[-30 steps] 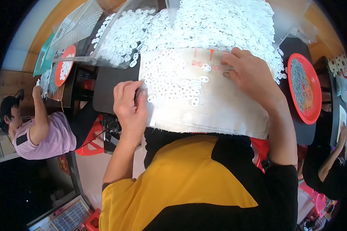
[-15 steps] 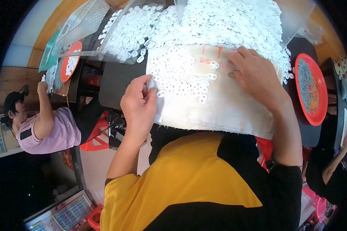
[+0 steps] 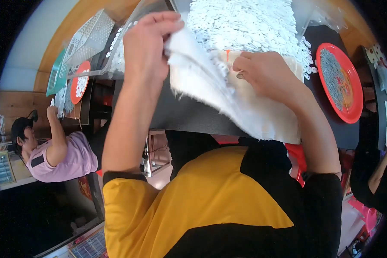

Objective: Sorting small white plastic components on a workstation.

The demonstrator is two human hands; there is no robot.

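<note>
A red oval tray [image 3: 352,112] at the right of the frame holds a heap of small grey pieces [image 3: 332,77], gathered mostly along its left and upper part; its bare lower right shows a yellowish pattern. At the upper left stands a clear plastic bin [image 3: 101,72] with white pieces by its wall. Farther left are a white perforated basket [image 3: 90,38], a green basket [image 3: 55,79] and an orange-red tray [image 3: 75,100] carrying more white pieces. A broad heap of white oval pieces [image 3: 245,26] fills the top centre.

The cloth [image 3: 198,84] lies at the centre, over the dark surface [image 3: 180,118]. It is off-white with a frayed edge and an orange-red mark near its top; its left part is raised and folded over at a slant, with some white pieces showing by the fold. The left hand [image 3: 147,45] pinches the raised corner between closed fingers. The right hand [image 3: 266,71], fingers curled, rests on the cloth's right part; whether it grips anything cannot be told.
</note>
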